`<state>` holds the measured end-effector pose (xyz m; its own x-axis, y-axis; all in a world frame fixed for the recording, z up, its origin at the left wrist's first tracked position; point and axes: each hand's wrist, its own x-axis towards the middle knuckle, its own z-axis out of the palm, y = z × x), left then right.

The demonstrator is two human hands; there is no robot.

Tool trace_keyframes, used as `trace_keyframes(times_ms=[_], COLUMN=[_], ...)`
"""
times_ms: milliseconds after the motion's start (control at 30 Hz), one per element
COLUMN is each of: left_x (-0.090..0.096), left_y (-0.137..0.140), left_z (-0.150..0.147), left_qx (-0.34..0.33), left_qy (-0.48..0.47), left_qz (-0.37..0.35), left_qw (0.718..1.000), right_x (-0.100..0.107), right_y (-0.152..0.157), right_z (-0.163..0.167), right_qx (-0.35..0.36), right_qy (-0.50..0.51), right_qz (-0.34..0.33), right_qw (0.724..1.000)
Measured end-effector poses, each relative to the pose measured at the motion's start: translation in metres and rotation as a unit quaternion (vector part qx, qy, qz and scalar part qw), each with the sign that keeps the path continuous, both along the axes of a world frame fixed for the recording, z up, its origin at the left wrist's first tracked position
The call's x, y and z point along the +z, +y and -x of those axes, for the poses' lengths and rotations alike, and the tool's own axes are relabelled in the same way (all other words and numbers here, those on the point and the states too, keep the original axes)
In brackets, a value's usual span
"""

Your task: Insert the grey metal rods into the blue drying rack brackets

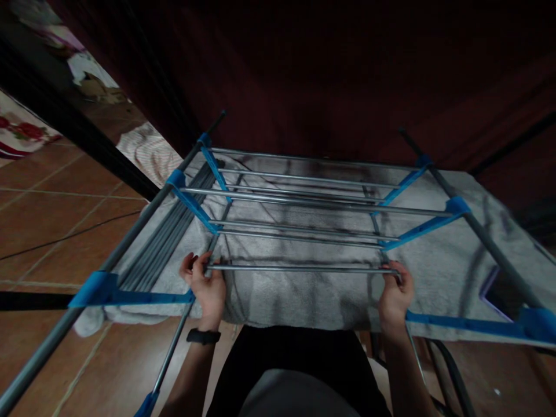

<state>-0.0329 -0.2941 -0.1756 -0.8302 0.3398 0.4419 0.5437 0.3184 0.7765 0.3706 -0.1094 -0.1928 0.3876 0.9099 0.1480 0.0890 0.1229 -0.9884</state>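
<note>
A thin grey metal rod [299, 269] lies level between my two hands, above the grey blanket. My left hand [208, 285] is closed around its left end, close to an upright tube of the frame. At the other end, my right hand [396, 292] pinches the rod between thumb and fingers. Around them stands a rack frame of grey tubes [143, 229] joined by blue plastic brackets [98, 289]. Several crossbars [304, 200] span the brackets farther back. On the near right, one blue bracket [469, 325] reaches inward toward my right forearm.
Several loose grey tubes [167, 237] lie bundled on the grey blanket [299, 301] at left. A phone-like dark object with a purple edge [495, 298] rests at right. A dark red curtain [313, 81] hangs behind. Tiled floor [47, 226] with a thin cable [87, 230] shows at left.
</note>
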Motion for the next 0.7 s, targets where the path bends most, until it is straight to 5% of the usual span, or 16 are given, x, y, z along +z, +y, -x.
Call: trace_keyframes(times_ms=[133,333,700], left_x=[-0.004,-0.001,-0.002], left_y=[-0.001,0.000,0.002], left_z=[0.005,0.003,0.007], left_qx=[0.002,0.026,0.022], left_qy=[0.000,-0.007,-0.072], left_qz=[-0.024,-0.049,-0.118], left_qw=[1.000,0.998,0.990], right_x=[-0.001,-0.008,-0.018], right_y=[-0.003,-0.003,-0.007], right_z=[0.006,0.003,-0.003], right_qx=[-0.009,-0.006,0.010], right_qy=[0.170,0.286,0.347], right_qz=[0.025,0.043,0.124], right_qw=[0.985,0.957,0.930])
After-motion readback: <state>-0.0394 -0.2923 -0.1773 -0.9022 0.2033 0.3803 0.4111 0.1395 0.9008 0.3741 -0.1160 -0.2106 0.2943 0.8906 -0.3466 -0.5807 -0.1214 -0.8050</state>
